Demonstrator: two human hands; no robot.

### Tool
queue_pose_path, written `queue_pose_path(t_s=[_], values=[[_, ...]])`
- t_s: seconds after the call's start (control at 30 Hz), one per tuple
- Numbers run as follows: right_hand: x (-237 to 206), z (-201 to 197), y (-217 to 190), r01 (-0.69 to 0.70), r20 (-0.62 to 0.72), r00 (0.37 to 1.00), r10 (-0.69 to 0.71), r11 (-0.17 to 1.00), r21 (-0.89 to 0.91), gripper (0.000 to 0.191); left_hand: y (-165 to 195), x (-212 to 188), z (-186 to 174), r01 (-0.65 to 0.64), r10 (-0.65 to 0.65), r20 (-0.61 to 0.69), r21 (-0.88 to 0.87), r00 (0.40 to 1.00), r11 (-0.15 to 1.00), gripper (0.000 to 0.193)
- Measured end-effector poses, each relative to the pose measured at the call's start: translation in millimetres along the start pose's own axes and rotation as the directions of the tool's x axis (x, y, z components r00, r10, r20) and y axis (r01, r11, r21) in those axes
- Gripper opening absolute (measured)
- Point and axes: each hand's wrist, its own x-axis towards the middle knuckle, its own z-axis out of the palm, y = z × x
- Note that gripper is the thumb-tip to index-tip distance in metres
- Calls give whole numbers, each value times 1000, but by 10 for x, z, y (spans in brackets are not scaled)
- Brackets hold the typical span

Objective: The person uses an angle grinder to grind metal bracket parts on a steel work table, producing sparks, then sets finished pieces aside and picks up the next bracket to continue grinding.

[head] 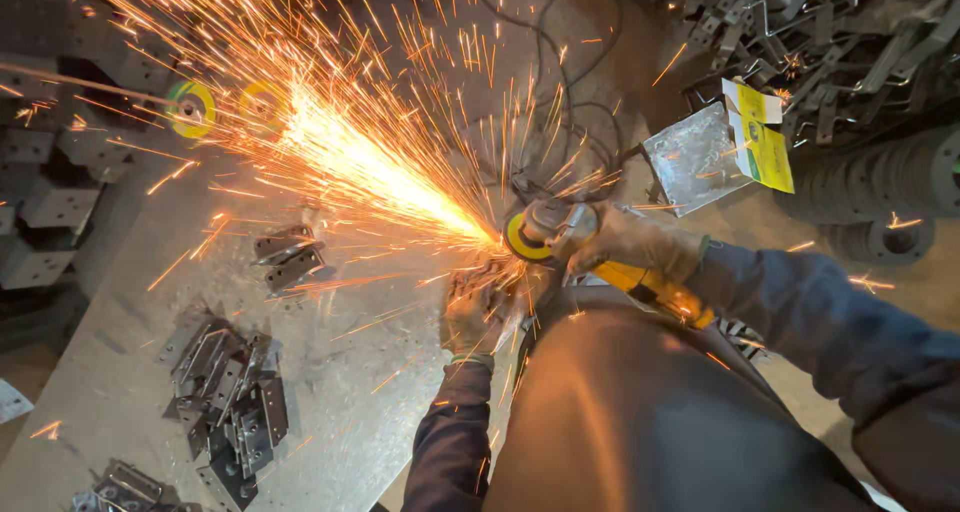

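Right grip [640, 240] closed around the yellow angle grinder [600, 257] at centre; left grip [472, 312] clamps a small metal piece [497, 277] on the table [120, 392]. A yellow-green labelled packet [760, 137] lies at two o'clock.

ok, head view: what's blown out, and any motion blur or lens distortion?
Head view: the spark fan clips to white near the angle grinder and streaks with motion; its orange glow tints the steel table; wide-angle bending at the edges; gloved left hand is partly lost behind sparks; right hand is sharp.
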Motion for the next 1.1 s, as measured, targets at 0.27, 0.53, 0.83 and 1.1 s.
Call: queue_pose_path(t_s=[0.27, 0.53, 0.83, 1.1], values=[[-179, 63, -309, 10, -49, 999, -20, 978, -210, 47, 15, 36, -78, -8, 9, 2, -42, 1000, 999, 47], [-116, 151, -231, 55, 56, 997, -56, 998, 23, 61, -6, 3, -39, -28, 28, 15, 2, 999, 1000, 48], [-23, -68, 80, 8, -42, 999, -12, 996, -88, 48, -10, 15, -52, -44, 42, -39, -74, 998, 996, 45], [-75, -1, -39, 49, -20, 998, -55, 966, -253, 51, 47, 26, -100, 22, -23, -22, -61, 999, 998, 50]])
